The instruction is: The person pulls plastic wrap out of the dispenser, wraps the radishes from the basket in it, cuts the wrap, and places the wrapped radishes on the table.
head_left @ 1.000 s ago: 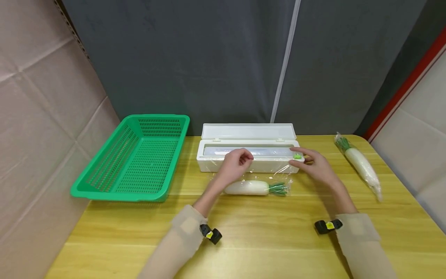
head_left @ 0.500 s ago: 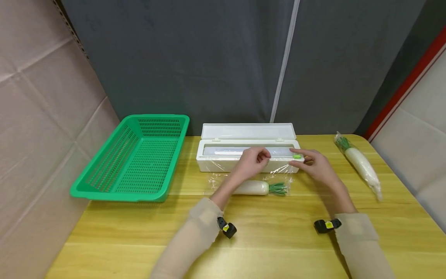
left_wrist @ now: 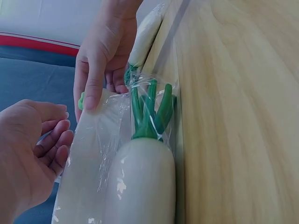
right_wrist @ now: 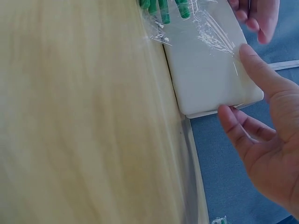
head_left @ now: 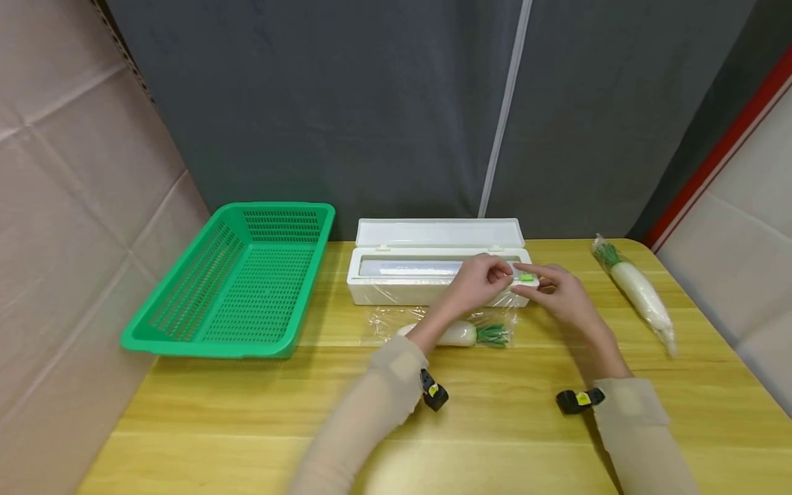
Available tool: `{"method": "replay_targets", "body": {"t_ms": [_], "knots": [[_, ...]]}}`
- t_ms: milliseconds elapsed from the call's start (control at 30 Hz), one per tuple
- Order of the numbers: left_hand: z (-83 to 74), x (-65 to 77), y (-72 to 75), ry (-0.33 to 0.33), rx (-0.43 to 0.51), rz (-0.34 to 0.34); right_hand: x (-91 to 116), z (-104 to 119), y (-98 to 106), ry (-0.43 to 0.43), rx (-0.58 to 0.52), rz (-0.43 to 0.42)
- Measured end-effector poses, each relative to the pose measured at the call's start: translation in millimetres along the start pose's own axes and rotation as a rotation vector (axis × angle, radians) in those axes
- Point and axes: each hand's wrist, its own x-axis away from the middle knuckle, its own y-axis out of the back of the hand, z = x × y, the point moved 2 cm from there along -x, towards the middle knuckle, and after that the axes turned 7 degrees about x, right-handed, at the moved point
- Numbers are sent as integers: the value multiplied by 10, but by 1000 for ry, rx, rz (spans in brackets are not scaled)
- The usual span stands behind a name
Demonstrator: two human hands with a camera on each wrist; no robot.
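A white cling film dispenser (head_left: 396, 294) stands with its lid raised, a film roll (head_left: 408, 267) inside and a green slide cutter (head_left: 526, 278) at the right end of its front rim. Clear film hangs over its front onto a white radish (head_left: 460, 335) with green stems. My left hand (head_left: 479, 282) hovers over the front rim, fingers loosely curled, just left of the cutter; in the left wrist view nothing shows between those fingers (left_wrist: 53, 140). My right hand (head_left: 559, 295) holds the dispenser's right end between thumb and fingers, as the right wrist view also shows.
A green perforated basket (head_left: 213, 348) stands to the left on the wooden table (head_left: 495, 440). Another white radish (head_left: 643, 295), wrapped in clear film, lies near the right edge. A dark grey curtain (head_left: 346, 124) hangs behind the table.
My left hand has moved right along the dispenser's front rim, from its middle to near the green cutter. The right hand has stayed at the dispenser's right end.
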Motion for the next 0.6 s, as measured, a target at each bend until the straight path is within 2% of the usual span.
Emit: {"method": "replay_targets", "body": {"t_ms": [100, 200, 367, 600], "knots": [[-18, -63, -66, 33, -9, 8, 8, -5, -3, 3, -5, -4], [-24, -126, -134, 64, -56, 18, 12, -6, -5, 10, -11, -12], [-24, -204, -200, 78, -124, 34, 8, -11, -8, 5, -10, -25], [-28, -237, -229, 105, -122, 19, 12, -29, -2, -5, -2, -34]]}}
